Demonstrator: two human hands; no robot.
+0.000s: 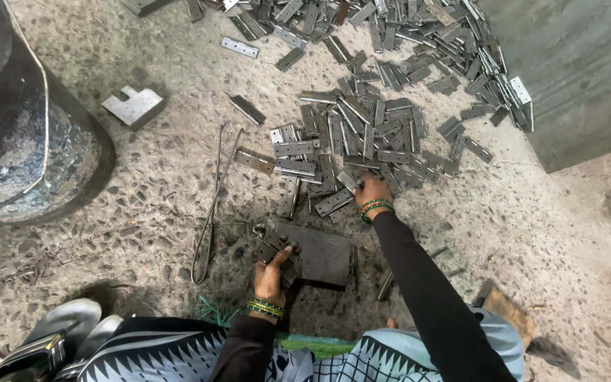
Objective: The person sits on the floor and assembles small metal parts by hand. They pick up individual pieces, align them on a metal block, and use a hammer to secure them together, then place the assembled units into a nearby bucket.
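While your left hand [271,272] grips a hinge against the dark metal block [319,256], your right hand [370,191] reaches ahead, fingers closing on a hinge [334,203] at the pile's [362,134] near edge. That hinge's long axis slants across your right hand, up to its right.

Dozens hinges [362,134], two hands, one block [319,255].
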